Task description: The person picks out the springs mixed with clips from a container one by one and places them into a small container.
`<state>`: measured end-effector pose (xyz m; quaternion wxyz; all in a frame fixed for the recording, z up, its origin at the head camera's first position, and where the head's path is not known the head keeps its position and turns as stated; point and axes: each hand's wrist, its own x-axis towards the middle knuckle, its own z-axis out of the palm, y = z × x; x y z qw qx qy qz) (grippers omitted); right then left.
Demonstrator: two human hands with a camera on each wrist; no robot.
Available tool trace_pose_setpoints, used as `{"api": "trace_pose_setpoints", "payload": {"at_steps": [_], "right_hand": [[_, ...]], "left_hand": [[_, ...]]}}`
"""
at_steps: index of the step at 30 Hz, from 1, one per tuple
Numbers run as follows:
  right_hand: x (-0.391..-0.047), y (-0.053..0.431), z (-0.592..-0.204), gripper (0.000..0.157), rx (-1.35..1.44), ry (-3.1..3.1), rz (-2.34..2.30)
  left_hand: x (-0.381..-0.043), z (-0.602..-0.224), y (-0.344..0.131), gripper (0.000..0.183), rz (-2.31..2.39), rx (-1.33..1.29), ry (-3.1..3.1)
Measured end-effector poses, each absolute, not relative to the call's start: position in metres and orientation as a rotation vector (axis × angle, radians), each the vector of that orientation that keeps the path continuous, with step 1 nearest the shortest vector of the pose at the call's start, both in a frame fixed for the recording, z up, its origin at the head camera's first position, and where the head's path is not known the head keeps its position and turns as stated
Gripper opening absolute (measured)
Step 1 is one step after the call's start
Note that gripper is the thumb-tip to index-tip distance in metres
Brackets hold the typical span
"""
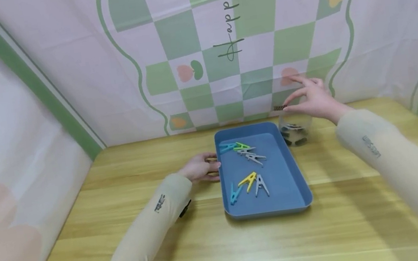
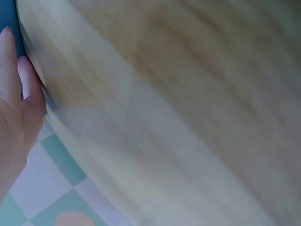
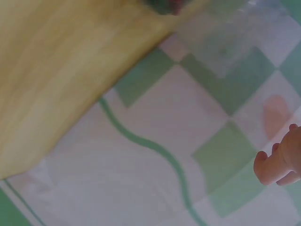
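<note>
In the head view, my right hand [image 1: 315, 98] pinches a small dark toothed piece [image 1: 280, 107] between thumb and fingertips, above a clear container [image 1: 304, 123]. Several dark pieces lie inside that container; their exact kind is hard to make out. My left hand [image 1: 199, 168] rests its fingers against the left side of a blue tray [image 1: 279, 208]. Several clothespins lie in the tray, among them a yellow clothespin [image 1: 248, 181], a green clothespin [image 1: 241, 145] and grey and teal ones. The right wrist view shows part of the right hand [image 3: 284, 160], but not the pinched piece.
A wooden table [image 1: 194, 250] carries the tray and the container, which stands just off the tray's back right corner. Behind the table hangs a checked cloth [image 1: 223, 92], close to the right hand. Another cloth [image 1: 14, 155] borders the left side.
</note>
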<state>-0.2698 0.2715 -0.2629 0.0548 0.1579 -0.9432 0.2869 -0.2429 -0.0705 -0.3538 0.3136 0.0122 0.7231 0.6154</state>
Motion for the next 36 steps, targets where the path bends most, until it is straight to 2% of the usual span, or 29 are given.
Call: {"api": "trace_pose_setpoints", "payload": {"at_steps": [6,14,23,36], "right_hand": [[-0.269,0.293,-0.281,0.036,0.315,-2.928,0.866],[-0.269,0.307,-0.294,0.040,0.244,-2.925,0.907],[-0.268,0.307,-0.301,0.040,0.237,-2.935,0.900],[-0.259,0.291,-0.295,0.062,0.263,-2.916,0.805]], "left_hand": [[-0.241,-0.352,-0.071,0.052,1.617,0.037,1.901],[-0.241,-0.351,-0.071,0.054,1.617,0.032,1.900],[-0.242,-0.353,-0.070,0.053,1.615,0.027,1.913],[-0.241,-0.353,-0.069,0.052,1.615,0.024,1.929]]}}
